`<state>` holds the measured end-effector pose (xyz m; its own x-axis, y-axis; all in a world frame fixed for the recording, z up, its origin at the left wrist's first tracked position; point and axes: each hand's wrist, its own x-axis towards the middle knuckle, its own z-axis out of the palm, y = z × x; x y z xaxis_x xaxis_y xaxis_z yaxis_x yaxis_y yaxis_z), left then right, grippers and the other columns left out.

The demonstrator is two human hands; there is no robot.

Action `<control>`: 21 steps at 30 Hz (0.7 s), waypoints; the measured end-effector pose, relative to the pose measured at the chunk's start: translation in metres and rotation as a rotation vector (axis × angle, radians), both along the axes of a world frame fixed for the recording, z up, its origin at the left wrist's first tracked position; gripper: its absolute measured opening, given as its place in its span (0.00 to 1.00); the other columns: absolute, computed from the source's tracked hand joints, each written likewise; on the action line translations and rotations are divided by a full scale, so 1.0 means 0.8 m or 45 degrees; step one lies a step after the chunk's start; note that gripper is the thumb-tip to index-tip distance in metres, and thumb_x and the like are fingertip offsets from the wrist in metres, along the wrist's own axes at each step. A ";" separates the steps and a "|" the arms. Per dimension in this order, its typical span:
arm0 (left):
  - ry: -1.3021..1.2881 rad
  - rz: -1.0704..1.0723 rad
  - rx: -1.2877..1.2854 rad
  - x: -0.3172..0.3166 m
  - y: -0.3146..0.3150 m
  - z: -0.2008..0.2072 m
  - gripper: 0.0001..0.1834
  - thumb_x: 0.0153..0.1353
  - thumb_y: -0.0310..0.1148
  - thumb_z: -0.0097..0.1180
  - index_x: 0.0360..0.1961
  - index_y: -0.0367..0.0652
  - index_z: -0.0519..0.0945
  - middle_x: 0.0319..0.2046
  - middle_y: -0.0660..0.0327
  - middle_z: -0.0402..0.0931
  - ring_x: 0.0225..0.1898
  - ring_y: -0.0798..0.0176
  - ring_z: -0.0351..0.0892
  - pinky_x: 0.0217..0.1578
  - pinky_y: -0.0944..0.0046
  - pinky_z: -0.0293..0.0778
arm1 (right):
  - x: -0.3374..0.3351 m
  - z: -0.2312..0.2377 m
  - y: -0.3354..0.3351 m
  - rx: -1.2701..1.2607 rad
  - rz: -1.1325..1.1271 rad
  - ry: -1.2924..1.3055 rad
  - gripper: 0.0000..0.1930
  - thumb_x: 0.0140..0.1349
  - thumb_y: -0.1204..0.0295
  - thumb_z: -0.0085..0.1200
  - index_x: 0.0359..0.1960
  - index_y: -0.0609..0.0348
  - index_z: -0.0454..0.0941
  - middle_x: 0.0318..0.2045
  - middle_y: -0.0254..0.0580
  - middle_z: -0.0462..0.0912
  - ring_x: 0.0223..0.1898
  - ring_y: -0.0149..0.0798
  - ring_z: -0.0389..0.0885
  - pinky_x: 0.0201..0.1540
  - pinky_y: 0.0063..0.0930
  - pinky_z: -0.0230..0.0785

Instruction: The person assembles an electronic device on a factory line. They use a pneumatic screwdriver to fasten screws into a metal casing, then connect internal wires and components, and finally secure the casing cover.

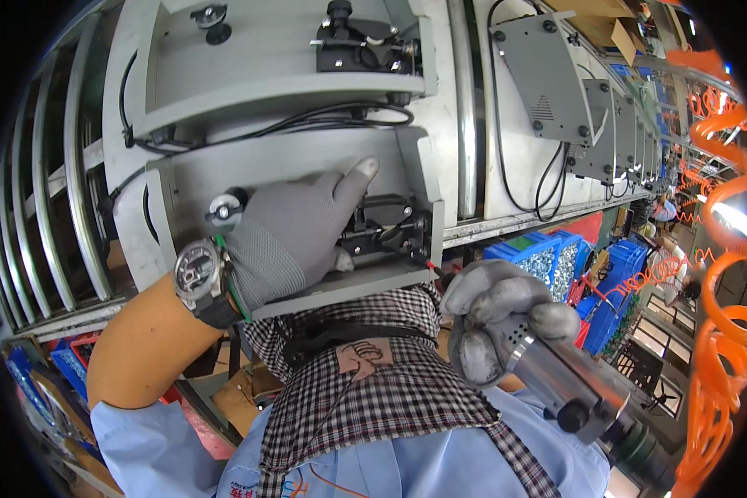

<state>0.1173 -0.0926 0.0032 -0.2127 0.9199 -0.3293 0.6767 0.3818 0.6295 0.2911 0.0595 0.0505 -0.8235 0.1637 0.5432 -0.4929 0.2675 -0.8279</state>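
My left hand [295, 228], in a grey glove, lies inside a grey sheet-metal housing [290, 153]. One finger stretches toward the far side and another fingertip shows apart from it. Beside those fingers is a black mechanism [386, 224] with screws, fixed at the housing's right end. A round black-and-silver knob [226, 207] sits next to my left wrist. My right hand [506, 319], gloved too, is closed around a silver air screwdriver [556, 382]. The driver's bit points left at the housing's right end wall; whether it touches a screw I cannot tell.
A similar housing [282, 50] stands just beyond, with black cables [307, 120] between the two. More grey units [548, 79] line up at right. Blue bins [548, 257] of small metal parts are at right. Orange coiled hoses [726, 332] hang there. Metal rollers [50, 166] lie left.
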 end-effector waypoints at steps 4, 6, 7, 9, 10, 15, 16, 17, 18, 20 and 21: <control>0.032 0.018 0.079 0.002 0.002 -0.003 0.53 0.40 0.38 0.73 0.66 0.41 0.55 0.50 0.48 0.71 0.44 0.45 0.79 0.44 0.53 0.76 | 0.004 0.002 0.000 -0.119 -0.090 -0.049 0.38 0.53 0.76 0.65 0.64 0.54 0.57 0.33 0.50 0.78 0.27 0.44 0.80 0.21 0.30 0.76; 0.047 -0.013 0.012 -0.001 0.005 0.003 0.53 0.40 0.38 0.73 0.66 0.41 0.55 0.50 0.48 0.70 0.44 0.45 0.78 0.44 0.52 0.75 | 0.003 0.003 0.001 -0.128 -0.100 -0.055 0.37 0.54 0.75 0.64 0.65 0.54 0.57 0.33 0.49 0.78 0.27 0.44 0.80 0.23 0.32 0.77; 0.034 -0.015 -0.013 -0.002 0.007 0.003 0.53 0.40 0.38 0.73 0.66 0.41 0.55 0.50 0.48 0.70 0.45 0.45 0.78 0.44 0.52 0.75 | 0.001 0.003 0.002 -0.119 -0.098 -0.050 0.37 0.54 0.75 0.64 0.65 0.54 0.57 0.33 0.49 0.78 0.27 0.44 0.80 0.23 0.32 0.77; 0.004 -0.022 -0.082 -0.004 0.009 0.005 0.53 0.40 0.38 0.72 0.66 0.41 0.56 0.50 0.48 0.70 0.45 0.45 0.78 0.44 0.52 0.75 | 0.001 0.009 0.000 -0.067 -0.062 -0.071 0.38 0.54 0.75 0.64 0.65 0.54 0.55 0.35 0.49 0.78 0.28 0.45 0.80 0.24 0.32 0.77; -0.013 -0.026 -0.126 -0.006 0.011 0.005 0.52 0.40 0.39 0.72 0.66 0.41 0.56 0.50 0.48 0.70 0.45 0.45 0.78 0.45 0.52 0.75 | -0.002 0.011 0.002 -0.055 -0.003 -0.090 0.39 0.54 0.75 0.64 0.66 0.54 0.55 0.35 0.50 0.78 0.28 0.45 0.80 0.24 0.32 0.77; -0.053 -0.032 -0.074 -0.007 0.006 0.005 0.50 0.41 0.39 0.72 0.64 0.40 0.58 0.50 0.48 0.71 0.45 0.45 0.78 0.45 0.52 0.75 | -0.006 0.002 -0.007 -0.099 -0.070 0.041 0.39 0.54 0.74 0.65 0.66 0.56 0.55 0.36 0.50 0.77 0.28 0.46 0.80 0.25 0.33 0.77; -0.031 -0.020 -0.046 -0.006 0.006 0.005 0.50 0.41 0.39 0.72 0.64 0.40 0.58 0.50 0.48 0.71 0.45 0.45 0.78 0.44 0.52 0.75 | -0.001 0.002 -0.010 -0.082 -0.125 0.051 0.40 0.55 0.73 0.64 0.67 0.56 0.54 0.36 0.49 0.76 0.27 0.45 0.80 0.24 0.32 0.78; -0.010 -0.008 -0.017 -0.005 0.006 0.004 0.49 0.40 0.39 0.72 0.64 0.40 0.59 0.50 0.49 0.71 0.45 0.45 0.78 0.44 0.52 0.75 | 0.002 0.001 -0.011 -0.063 -0.173 0.067 0.41 0.55 0.73 0.63 0.68 0.56 0.52 0.35 0.47 0.76 0.27 0.44 0.80 0.23 0.31 0.78; -0.004 -0.008 0.006 0.000 0.005 0.001 0.49 0.40 0.39 0.72 0.63 0.40 0.59 0.50 0.49 0.71 0.44 0.45 0.79 0.43 0.52 0.75 | 0.006 -0.002 -0.013 -0.044 -0.221 0.081 0.42 0.56 0.72 0.63 0.69 0.56 0.51 0.35 0.46 0.76 0.27 0.42 0.81 0.22 0.29 0.78; 0.016 -0.011 0.026 0.002 0.002 0.001 0.49 0.39 0.39 0.72 0.63 0.40 0.60 0.48 0.49 0.73 0.42 0.47 0.80 0.40 0.52 0.75 | 0.003 -0.005 -0.022 -0.053 -0.310 0.145 0.41 0.56 0.72 0.62 0.69 0.57 0.52 0.33 0.45 0.76 0.26 0.39 0.81 0.20 0.27 0.78; 0.019 -0.016 0.028 0.003 0.002 0.002 0.49 0.39 0.39 0.72 0.63 0.40 0.60 0.48 0.50 0.73 0.42 0.48 0.80 0.39 0.53 0.76 | -0.001 -0.004 -0.022 -0.044 -0.342 0.172 0.36 0.53 0.75 0.64 0.63 0.59 0.58 0.31 0.45 0.76 0.24 0.37 0.80 0.19 0.24 0.77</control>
